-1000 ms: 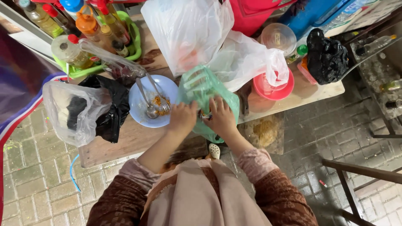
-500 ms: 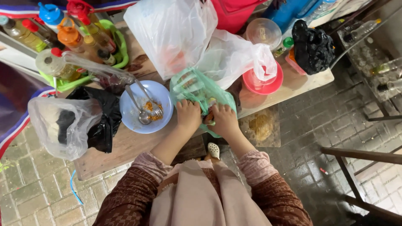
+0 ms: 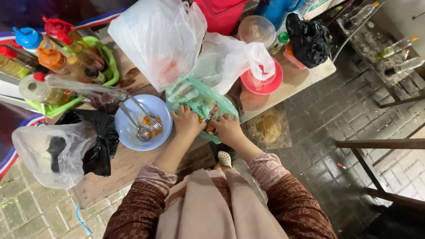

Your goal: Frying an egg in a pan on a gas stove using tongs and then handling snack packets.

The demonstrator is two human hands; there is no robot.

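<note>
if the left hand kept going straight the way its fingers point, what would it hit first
Probably the green plastic bag the left hand already grips; past that, the large clear bag, though depth is hard to judge.

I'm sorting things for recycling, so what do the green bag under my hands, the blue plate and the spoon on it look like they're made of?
Green bag: thin translucent plastic film; it crinkles and its contents show through.
Blue plate: probably plastic or melamine, with an even matte colour.
Spoon: looks like metal, silvery and reflective.
</note>
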